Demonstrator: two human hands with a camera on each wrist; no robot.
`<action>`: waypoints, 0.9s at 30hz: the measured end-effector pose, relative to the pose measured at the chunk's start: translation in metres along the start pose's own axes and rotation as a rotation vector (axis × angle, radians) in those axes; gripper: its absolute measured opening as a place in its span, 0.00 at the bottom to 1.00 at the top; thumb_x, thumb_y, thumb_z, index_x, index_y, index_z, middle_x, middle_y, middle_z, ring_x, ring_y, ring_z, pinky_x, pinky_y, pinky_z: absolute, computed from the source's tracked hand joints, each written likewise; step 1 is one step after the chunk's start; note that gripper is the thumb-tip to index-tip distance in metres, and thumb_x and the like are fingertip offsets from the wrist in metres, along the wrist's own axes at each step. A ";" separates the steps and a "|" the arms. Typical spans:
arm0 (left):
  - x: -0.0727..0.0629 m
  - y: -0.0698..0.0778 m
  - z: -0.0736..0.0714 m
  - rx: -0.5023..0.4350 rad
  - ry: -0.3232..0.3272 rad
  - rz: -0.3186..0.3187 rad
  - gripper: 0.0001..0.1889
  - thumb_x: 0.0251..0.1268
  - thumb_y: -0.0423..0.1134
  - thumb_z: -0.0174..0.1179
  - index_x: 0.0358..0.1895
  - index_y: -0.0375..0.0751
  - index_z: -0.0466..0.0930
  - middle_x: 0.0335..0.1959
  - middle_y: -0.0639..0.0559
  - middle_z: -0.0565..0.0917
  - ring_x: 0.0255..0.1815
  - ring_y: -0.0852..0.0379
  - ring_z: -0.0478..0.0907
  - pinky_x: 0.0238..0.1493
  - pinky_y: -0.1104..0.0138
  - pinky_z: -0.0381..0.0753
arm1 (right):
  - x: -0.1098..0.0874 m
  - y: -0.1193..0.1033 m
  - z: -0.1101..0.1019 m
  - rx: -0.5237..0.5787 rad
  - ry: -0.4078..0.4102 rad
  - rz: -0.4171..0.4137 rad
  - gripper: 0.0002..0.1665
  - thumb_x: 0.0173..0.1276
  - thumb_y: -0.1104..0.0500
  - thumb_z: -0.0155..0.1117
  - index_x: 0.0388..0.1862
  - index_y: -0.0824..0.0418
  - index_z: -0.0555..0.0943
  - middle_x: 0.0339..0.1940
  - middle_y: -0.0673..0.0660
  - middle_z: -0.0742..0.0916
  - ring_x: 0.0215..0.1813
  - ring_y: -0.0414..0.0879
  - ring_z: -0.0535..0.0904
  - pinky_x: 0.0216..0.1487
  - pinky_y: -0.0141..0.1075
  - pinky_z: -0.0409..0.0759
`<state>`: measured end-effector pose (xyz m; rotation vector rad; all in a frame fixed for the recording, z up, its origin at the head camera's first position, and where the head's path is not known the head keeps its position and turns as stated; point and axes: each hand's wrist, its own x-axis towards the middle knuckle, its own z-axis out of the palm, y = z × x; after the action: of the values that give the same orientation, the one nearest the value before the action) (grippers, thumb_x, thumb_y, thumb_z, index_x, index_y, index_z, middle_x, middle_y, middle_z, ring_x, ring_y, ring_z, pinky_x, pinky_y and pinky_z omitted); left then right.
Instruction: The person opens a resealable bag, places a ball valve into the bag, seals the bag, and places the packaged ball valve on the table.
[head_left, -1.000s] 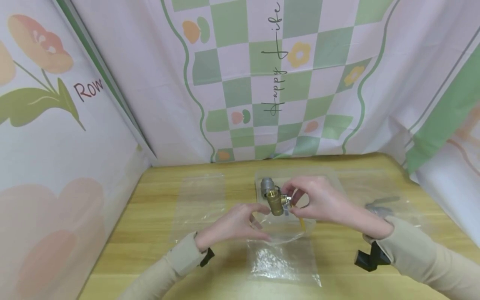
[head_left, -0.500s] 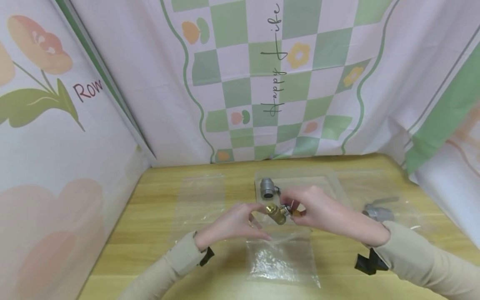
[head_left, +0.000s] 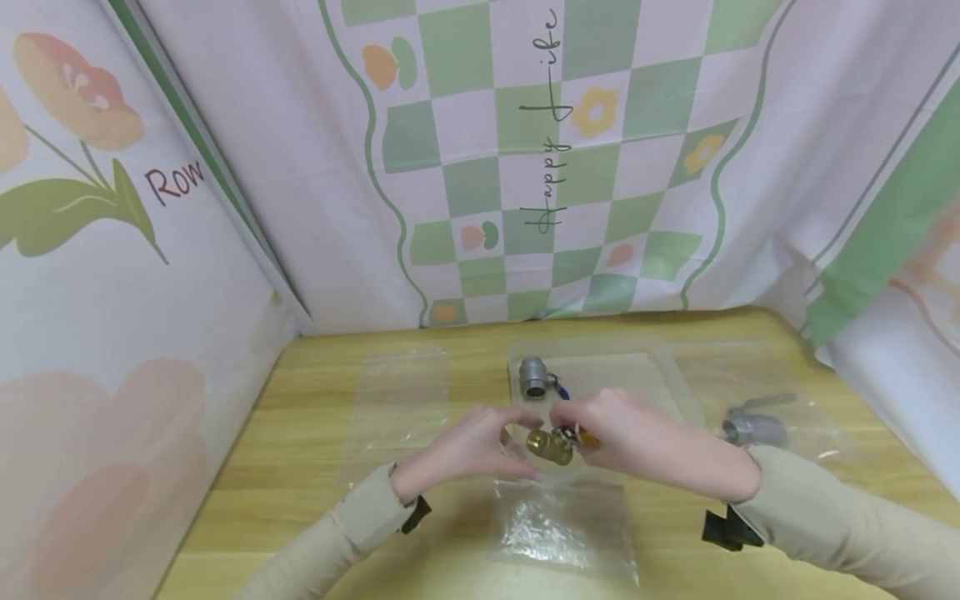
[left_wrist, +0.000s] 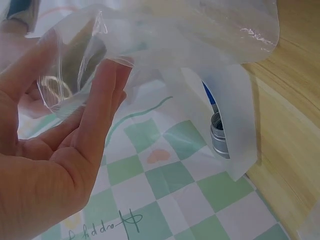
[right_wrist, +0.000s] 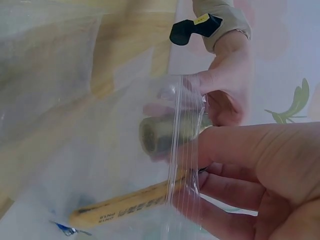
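Note:
My right hand (head_left: 637, 442) holds a brass ball valve (head_left: 550, 447) by its yellow lever side. Through the clear zip bag (head_left: 566, 533) in the right wrist view, the yellow lever (right_wrist: 125, 205) and the brass body (right_wrist: 159, 135) show, with the right fingertips at the zip strip. My left hand (head_left: 468, 446) is at the bag's mouth, thumb and fingers spread apart in a C, and the plastic lies over its fingertips in the left wrist view. The lower part of the bag lies flat on the table.
Behind the hands, a shallow translucent tray (head_left: 678, 379) bears a grey metal ball valve (head_left: 533, 379) with a blue lever. To the right, another grey valve (head_left: 757, 429) lies with a clear bag (head_left: 720, 367). A flat clear bag (head_left: 401, 392) is on the left of the wooden table (head_left: 322, 392).
My right hand has moved down toward me with the brass valve, which has tilted from upright to nearly lying and come to the left hand's fingers. The left hand has stayed put.

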<state>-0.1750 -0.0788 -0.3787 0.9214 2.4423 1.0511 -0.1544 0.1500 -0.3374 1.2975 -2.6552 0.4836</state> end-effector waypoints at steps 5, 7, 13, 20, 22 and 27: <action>0.000 0.001 0.002 -0.031 0.005 -0.013 0.35 0.50 0.38 0.76 0.65 0.41 0.74 0.65 0.44 0.79 0.36 0.70 0.85 0.36 0.80 0.84 | 0.004 -0.003 0.004 -0.039 -0.043 0.011 0.20 0.43 0.78 0.66 0.32 0.56 0.81 0.21 0.49 0.86 0.20 0.34 0.76 0.23 0.15 0.72; 0.000 0.001 0.002 -0.030 0.013 -0.014 0.35 0.50 0.36 0.76 0.65 0.41 0.74 0.65 0.44 0.79 0.36 0.69 0.86 0.36 0.80 0.84 | 0.006 -0.005 0.007 -0.072 -0.059 0.021 0.19 0.43 0.78 0.65 0.30 0.56 0.81 0.20 0.49 0.85 0.20 0.35 0.76 0.23 0.16 0.72; 0.000 0.000 0.006 0.024 0.032 0.014 0.34 0.49 0.34 0.76 0.64 0.41 0.75 0.64 0.42 0.80 0.34 0.69 0.85 0.36 0.82 0.83 | 0.010 -0.009 0.014 -0.126 -0.140 0.084 0.22 0.39 0.79 0.64 0.29 0.55 0.79 0.23 0.50 0.86 0.21 0.40 0.77 0.21 0.21 0.72; 0.000 0.003 0.007 0.041 0.043 0.000 0.34 0.49 0.34 0.75 0.64 0.41 0.75 0.64 0.43 0.80 0.33 0.70 0.85 0.35 0.82 0.83 | 0.012 -0.012 0.019 -0.223 -0.135 0.077 0.16 0.46 0.74 0.71 0.32 0.59 0.80 0.22 0.51 0.85 0.21 0.41 0.77 0.20 0.24 0.74; 0.000 0.003 0.007 0.056 0.046 0.005 0.34 0.50 0.35 0.76 0.64 0.41 0.74 0.64 0.43 0.80 0.34 0.71 0.84 0.35 0.82 0.83 | 0.013 -0.013 0.023 -0.264 -0.155 0.081 0.12 0.50 0.67 0.76 0.31 0.60 0.81 0.19 0.50 0.84 0.20 0.40 0.74 0.19 0.23 0.72; 0.000 0.004 0.008 0.100 0.046 0.029 0.34 0.50 0.37 0.76 0.64 0.39 0.74 0.63 0.44 0.81 0.33 0.72 0.83 0.36 0.84 0.82 | 0.013 -0.016 0.032 -0.270 -0.245 0.118 0.12 0.53 0.56 0.78 0.25 0.59 0.82 0.14 0.47 0.81 0.17 0.37 0.69 0.16 0.21 0.66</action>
<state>-0.1695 -0.0723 -0.3813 0.9769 2.5464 0.9777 -0.1496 0.1198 -0.3602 1.1904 -2.8789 -0.0279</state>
